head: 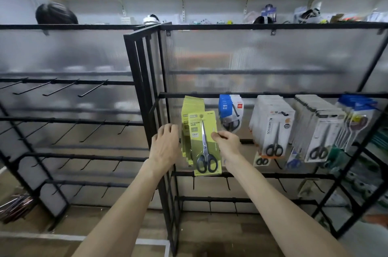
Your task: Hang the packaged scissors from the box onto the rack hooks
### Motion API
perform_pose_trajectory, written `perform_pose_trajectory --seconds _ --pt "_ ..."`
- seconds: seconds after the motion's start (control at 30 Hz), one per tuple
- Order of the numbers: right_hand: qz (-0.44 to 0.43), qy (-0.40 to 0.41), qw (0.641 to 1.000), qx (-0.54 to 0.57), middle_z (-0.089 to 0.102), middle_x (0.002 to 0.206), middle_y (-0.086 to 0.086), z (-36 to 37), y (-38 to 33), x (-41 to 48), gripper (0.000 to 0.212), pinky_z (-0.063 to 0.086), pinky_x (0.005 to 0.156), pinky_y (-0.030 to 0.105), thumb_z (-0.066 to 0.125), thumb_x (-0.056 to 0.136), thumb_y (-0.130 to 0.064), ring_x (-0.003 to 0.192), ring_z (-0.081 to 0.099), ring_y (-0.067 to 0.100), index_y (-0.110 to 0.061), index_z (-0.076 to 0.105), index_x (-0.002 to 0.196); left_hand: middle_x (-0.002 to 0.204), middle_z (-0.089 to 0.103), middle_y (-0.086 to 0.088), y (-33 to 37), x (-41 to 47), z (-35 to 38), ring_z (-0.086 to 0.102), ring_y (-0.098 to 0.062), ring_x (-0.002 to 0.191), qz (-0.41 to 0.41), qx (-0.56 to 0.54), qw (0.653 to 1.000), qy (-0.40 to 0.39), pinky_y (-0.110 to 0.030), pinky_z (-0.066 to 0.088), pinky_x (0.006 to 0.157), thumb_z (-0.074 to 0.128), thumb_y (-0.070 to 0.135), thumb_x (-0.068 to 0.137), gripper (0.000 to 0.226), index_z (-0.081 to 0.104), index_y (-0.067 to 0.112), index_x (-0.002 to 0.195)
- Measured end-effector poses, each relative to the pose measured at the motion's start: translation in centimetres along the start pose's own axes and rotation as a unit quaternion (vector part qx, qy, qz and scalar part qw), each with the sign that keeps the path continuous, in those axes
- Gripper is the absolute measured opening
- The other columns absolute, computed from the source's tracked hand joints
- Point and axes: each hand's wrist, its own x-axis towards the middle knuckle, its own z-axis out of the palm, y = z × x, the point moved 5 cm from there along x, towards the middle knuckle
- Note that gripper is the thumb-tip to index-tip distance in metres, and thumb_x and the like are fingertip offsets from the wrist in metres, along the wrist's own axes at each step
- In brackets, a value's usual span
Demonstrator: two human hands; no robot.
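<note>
Scanning from the left: second black rack [63, 122] with rows of hooks, well left of the green stack [192, 105] (hung scissors packs, leftmost on the main rack's [273, 95] hook bar). Left hand [165, 147] sits just left of the green stack with fingers curled at its edge; can't tell if it grips or only touches. Front green scissors pack [204, 145] lies against the front of the green stack, lower than its tops, slightly tilted. Right hand [225, 143] pinches that pack's right edge, thumb on front. Right of the green stack hang blue packs [230, 111], then white scissors packs [273, 128], then grey packs [319, 130].
</note>
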Motion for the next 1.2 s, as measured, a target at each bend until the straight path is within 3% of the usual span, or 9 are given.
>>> perform_pose_trajectory --seconds 0.2,0.4,0.5,0.6,0.77,0.9,1.07,1.2 --pt "0.011 -0.006 1.0 -0.011 0.061 0.102 -0.004 3.2 0.0 1.3 0.024 0.04 0.091 0.03 0.066 0.096 -0.022 0.1 0.054 0.016 -0.011 0.068 0.118 0.149 0.038 -0.01 -0.9 0.8 1.1 0.033 -0.033 0.143 -0.009 0.037 0.999 -0.023 -0.05 0.037 0.112 0.055 0.013 0.095 0.046 0.043 0.01 0.139" --pt "0.047 0.049 0.997 -0.034 0.066 0.103 0.002 4.4 1.4 2.8 0.026 0.044 0.084 0.032 0.064 0.097 -0.029 0.096 0.058 0.023 -0.013 0.068 0.117 0.148 0.035 -0.014 -2.9 0.6 2.3 0.041 -0.039 0.136 -0.031 0.018 0.999 -0.032 -0.051 0.043 0.108 0.054 0.014 0.098 0.043 0.043 0.01 0.14" --pt "0.025 0.057 0.994 -0.088 0.063 0.096 0.002 4.6 1.2 3.3 0.028 0.044 0.079 0.03 0.06 0.1 -0.028 0.087 0.055 0.021 -0.009 0.067 0.118 0.148 0.034 -0.014 -3.6 0.5 2.9 0.042 -0.04 0.134 -0.025 0.008 0.999 -0.036 -0.051 0.045 0.107 0.056 0.014 0.097 0.045 0.043 0.011 0.14" --pt "0.001 0.056 0.989 -0.139 0.069 0.108 0.01 4.7 0.6 3.8 0.029 0.044 0.078 0.031 0.057 0.102 -0.027 0.083 0.053 0.02 -0.005 0.066 0.118 0.148 0.032 -0.015 -3.9 0.6 3.5 0.041 -0.041 0.133 -0.029 0.006 0.998 -0.053 -0.052 0.044 0.106 0.056 0.013 0.097 0.046 0.042 0.01 0.141" --pt "-0.009 0.056 0.99 -0.132 0.067 0.103 0.005 4.7 0.9 3.7 0.027 0.042 0.078 0.029 0.057 0.101 -0.025 0.085 0.054 0.017 -0.006 0.066 0.119 0.146 0.032 -0.014 -3.4 0.7 4.1 0.04 -0.04 0.133 -0.028 -0.007 0.998 -0.06 -0.052 0.042 0.105 0.056 0.011 0.096 0.048 0.041 0.01 0.142" --pt "0.002 0.045 0.987 -0.153 0.061 0.092 -0.001 4.9 0.9 3.4 0.026 0.045 0.078 0.031 0.056 0.102 -0.027 0.084 0.056 0.019 -0.008 0.066 0.117 0.145 0.032 -0.014 -3.1 0.4 4.6 0.038 -0.042 0.134 -0.03 -0.019 0.997 -0.071 -0.055 0.043 0.105 0.058 0.014 0.096 0.05 0.04 0.011 0.142" --pt "-0.006 0.039 0.972 -0.233 0.07 0.097 0.01 4.6 1.8 3.0 0.025 0.051 0.072 0.034 0.053 0.103 -0.024 0.084 0.063 0.025 -0.003 0.067 0.107 0.144 0.032 -0.013 -3.0 -0.6 4.4 0.038 -0.041 0.134 -0.031 -0.024 0.997 -0.071 -0.055 0.043 0.105 0.057 0.013 0.096 0.048 0.04 0.012 0.142" --pt "-0.017 0.019 0.966 -0.258 0.068 0.101 0.018 3.0 2.9 1.2 0.024 0.054 0.081 0.042 0.054 0.101 -0.015 0.09 0.065 0.03 0.005 0.062 0.111 0.145 0.033 -0.013 -3.0 -1.4 4.2 0.04 -0.04 0.132 -0.031 -0.033 0.998 -0.048 -0.054 0.045 0.105 0.057 0.015 0.097 0.045 0.042 0.012 0.139"
